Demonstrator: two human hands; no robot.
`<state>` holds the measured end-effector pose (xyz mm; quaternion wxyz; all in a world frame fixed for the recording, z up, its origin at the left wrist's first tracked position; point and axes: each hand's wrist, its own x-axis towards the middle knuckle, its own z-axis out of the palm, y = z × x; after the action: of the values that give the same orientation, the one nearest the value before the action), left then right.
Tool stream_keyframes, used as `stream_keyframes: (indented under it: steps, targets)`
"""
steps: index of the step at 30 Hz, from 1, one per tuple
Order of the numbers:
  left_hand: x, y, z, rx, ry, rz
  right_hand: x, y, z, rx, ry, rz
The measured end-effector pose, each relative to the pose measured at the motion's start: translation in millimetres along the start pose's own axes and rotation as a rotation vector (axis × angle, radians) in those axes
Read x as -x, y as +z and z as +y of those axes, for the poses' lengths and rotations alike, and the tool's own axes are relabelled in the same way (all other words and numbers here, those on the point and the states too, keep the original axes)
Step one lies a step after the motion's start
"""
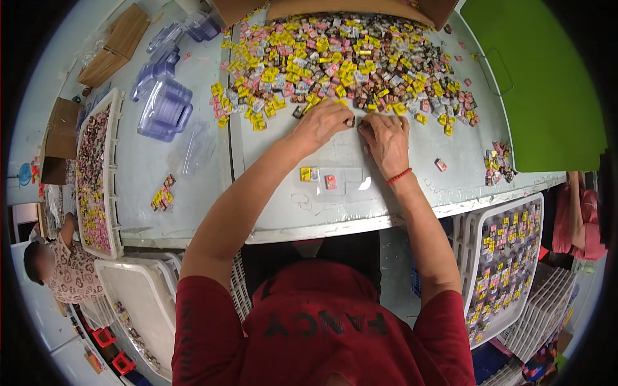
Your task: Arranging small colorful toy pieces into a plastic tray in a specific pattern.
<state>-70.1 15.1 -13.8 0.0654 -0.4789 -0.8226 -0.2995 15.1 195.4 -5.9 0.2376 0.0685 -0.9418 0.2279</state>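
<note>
At the near edge of a heap of small box-shaped pieces (pixel 335 64), yellow, pink, white and dark brown, both my hands are at work. My left hand (pixel 322 123) pinches a small dark piece (pixel 349 121) between thumb and fingertips. Close beside it, my right hand (pixel 387 143), with a red bracelet at the wrist, has its fingers curled in, and a small dark piece shows at the thumb tip. Nearer me lies a clear plastic tray (pixel 353 185). A pink piece (pixel 330 182) sits in it, and yellow pieces (pixel 309 174) are at its left end.
Stacked clear trays (pixel 165 109) stand at the left, near a white basket of pieces (pixel 109 180). A cardboard box (pixel 351 9) and a green panel (pixel 541 83) border the heap. White crates with filled trays (pixel 505 264) stand lower right. Other people are at both sides.
</note>
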Motion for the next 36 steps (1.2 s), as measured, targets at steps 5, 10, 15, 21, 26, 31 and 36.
stream_keyframes:
  steps: [5, 10, 15, 21, 26, 31, 36]
  targets:
    - [-9, 0, 3, -0.040, 0.001, 0.068, -9, 1, 8, 0.045, -0.094, 0.005]
    - [11, -28, 28, -0.055, -0.120, 0.176, 9, -23, 4, 0.028, -0.069, 0.034]
    - [60, -44, 77, 0.091, -0.114, 0.205, 49, -46, -35, -0.122, -0.060, -0.044]
    - [80, -29, 80, 0.030, -0.004, 0.174, 61, -33, -55, -0.175, -0.085, -0.095]
    - [84, -22, 76, 0.072, -0.065, 0.185, 61, -24, -56, -0.120, -0.116, -0.079]
    - [87, -17, 75, 0.050, -0.043, 0.253, 65, -25, -64, -0.120, -0.059, -0.007]
    - [89, -18, 75, 0.015, -0.037, 0.235, 69, -26, -63, -0.130, -0.084, -0.024]
